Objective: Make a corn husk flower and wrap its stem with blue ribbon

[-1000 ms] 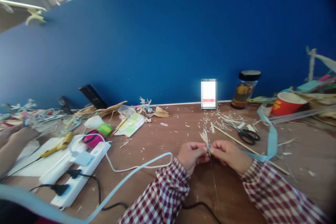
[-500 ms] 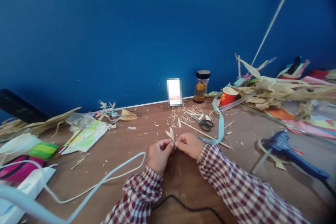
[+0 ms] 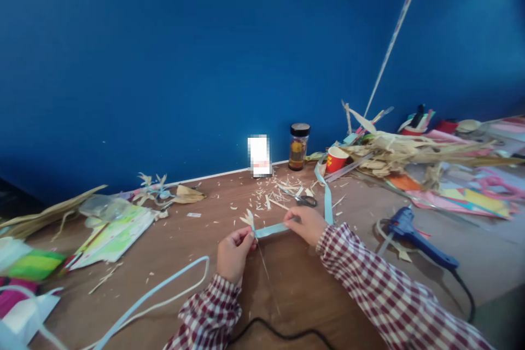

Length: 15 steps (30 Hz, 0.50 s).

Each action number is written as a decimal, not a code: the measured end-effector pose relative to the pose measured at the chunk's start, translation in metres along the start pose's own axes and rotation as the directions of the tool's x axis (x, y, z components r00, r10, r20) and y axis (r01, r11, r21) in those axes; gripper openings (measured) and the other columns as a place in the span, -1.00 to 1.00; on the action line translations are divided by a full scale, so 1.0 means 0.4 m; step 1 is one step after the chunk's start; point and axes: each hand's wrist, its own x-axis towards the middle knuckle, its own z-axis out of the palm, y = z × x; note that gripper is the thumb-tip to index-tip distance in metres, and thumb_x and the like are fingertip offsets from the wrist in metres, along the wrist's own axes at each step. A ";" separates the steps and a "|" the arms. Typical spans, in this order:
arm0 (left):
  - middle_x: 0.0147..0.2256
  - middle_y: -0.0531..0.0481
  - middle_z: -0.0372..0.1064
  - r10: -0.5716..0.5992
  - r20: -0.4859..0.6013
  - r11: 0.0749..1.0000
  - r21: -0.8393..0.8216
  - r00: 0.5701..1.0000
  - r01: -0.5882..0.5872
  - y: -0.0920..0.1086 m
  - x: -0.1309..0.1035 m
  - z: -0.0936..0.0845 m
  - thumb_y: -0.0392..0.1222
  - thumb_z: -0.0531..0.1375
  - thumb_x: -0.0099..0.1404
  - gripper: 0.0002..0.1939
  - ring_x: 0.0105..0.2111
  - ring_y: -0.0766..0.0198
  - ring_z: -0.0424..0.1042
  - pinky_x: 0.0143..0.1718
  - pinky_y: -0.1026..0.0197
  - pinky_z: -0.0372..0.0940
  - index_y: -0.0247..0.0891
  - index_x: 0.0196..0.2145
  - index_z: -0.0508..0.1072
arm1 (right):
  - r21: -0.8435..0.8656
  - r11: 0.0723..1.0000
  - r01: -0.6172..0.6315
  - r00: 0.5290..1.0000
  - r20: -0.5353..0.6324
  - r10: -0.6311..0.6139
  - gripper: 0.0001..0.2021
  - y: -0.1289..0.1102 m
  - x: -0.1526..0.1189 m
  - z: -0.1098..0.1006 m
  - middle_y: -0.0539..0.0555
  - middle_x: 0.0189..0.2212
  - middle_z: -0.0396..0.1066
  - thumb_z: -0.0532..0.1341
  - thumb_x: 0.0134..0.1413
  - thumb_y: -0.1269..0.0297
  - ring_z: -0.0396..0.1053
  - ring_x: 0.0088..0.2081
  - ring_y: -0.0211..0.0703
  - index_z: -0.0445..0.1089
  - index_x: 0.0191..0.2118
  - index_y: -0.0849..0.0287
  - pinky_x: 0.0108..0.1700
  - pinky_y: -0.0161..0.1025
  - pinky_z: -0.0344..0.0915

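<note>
Between thumb and fingers, my left hand (image 3: 234,254) pinches a small pale flower (image 3: 248,219) that looks made of dried husk. From its base a light blue ribbon (image 3: 271,230) stretches to the right, its other part pinched in my right hand (image 3: 305,224). Beyond my right hand the blue strip (image 3: 328,205) runs on toward the back of the table. A thin strand (image 3: 264,262) hangs below the flower. Scissors (image 3: 307,200) lie just behind my right hand among pale husk scraps (image 3: 262,191).
A blue glue gun (image 3: 418,238) lies at the right, near dried husks (image 3: 394,153). A lidded jar (image 3: 299,147) and a red paper cup (image 3: 337,159) stand at the back. White cables (image 3: 164,279) loop at the left beside a painted sheet (image 3: 117,235).
My hands have moved apart; the right has drawn the blue ribbon out taut to the right of the flower. The view has turned somewhat to the right.
</note>
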 end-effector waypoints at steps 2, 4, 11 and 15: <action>-0.58 0.00 0.41 -0.007 0.009 0.999 0.043 1.000 0.007 -0.002 0.004 -0.007 -0.05 0.29 -0.10 -0.61 -0.58 0.35 0.35 -0.50 0.32 0.26 -0.40 -0.35 0.50 | 0.005 1.000 -0.023 0.996 -0.085 0.023 -0.85 0.007 -0.011 -0.032 0.08 -0.34 0.41 0.16 -0.08 0.33 0.33 -0.35 -0.22 0.42 -0.33 0.19 -0.28 -0.29 0.21; -0.57 0.00 0.43 -0.031 -0.009 0.999 0.032 0.999 0.031 -0.005 0.011 -0.013 -0.07 0.30 -0.12 -0.60 -0.55 0.32 0.37 -0.47 0.30 0.28 -0.39 -0.33 0.49 | 0.046 0.998 -0.032 0.990 -0.135 0.038 -0.80 0.017 -0.034 -0.076 0.08 -0.30 0.39 0.12 -0.04 0.35 0.33 -0.40 -0.27 0.38 -0.25 0.20 -0.31 -0.33 0.23; -0.45 0.03 0.46 -0.218 -0.119 0.972 -0.111 0.969 0.205 -0.003 0.027 -0.012 -0.28 0.29 -0.16 -0.76 -0.48 0.33 0.41 -0.42 0.31 0.31 -0.31 -0.42 0.48 | 0.025 0.970 -0.243 0.923 -0.302 0.239 -0.81 0.151 -0.216 -0.305 -0.05 -0.59 0.28 -0.01 0.07 0.29 0.23 -0.58 -0.31 0.31 -0.33 0.21 -0.53 -0.39 0.15; -0.44 0.05 0.47 -0.263 -0.085 0.964 -0.060 0.961 0.258 -0.010 0.037 -0.019 -0.27 0.29 -0.17 -0.73 -0.47 0.30 0.42 -0.45 0.30 0.31 -0.26 -0.40 0.47 | -0.133 0.873 -0.470 0.794 -0.496 0.352 -0.77 0.244 -0.331 -0.376 0.01 -0.55 0.32 0.00 0.08 0.20 0.31 -0.47 -0.21 0.31 -0.35 0.21 -0.40 -0.29 0.20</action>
